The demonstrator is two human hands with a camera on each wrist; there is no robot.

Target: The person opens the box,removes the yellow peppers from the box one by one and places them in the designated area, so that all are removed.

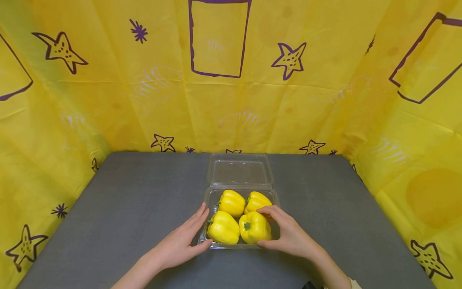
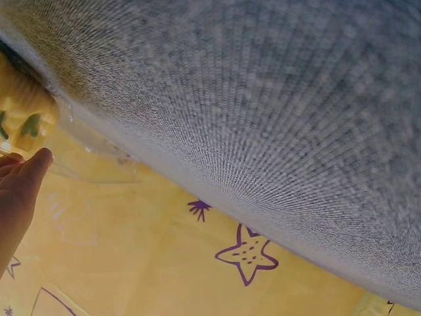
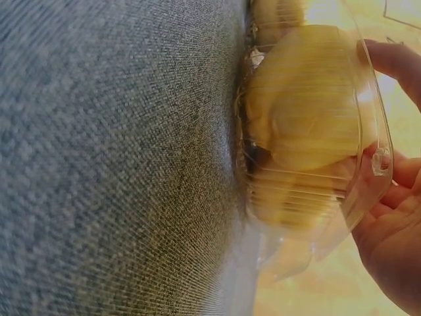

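Note:
Several yellow peppers with green stems sit in two rows in a clear hinged container (image 1: 234, 246). In the head view, my right hand (image 1: 294, 237) curls round the front right pepper (image 1: 254, 228), thumb at its near side and fingers at its far side. Through the clear wall in the right wrist view, a pepper (image 3: 299, 99) shows beside my hand (image 3: 395, 243). My left hand (image 1: 180, 243) rests at the container's left edge, fingers fairly straight, thumb near the front left pepper (image 1: 223, 228). The left wrist view shows only part of that hand (image 2: 18, 197).
The container's clear lid (image 1: 240, 170) lies folded back, away from me, on the grey table (image 1: 151, 192). Yellow cloth (image 1: 231, 100) with purple starfish drawings hangs behind the table and on both sides. A small dark object (image 1: 309, 285) shows at the bottom edge near my right sleeve.

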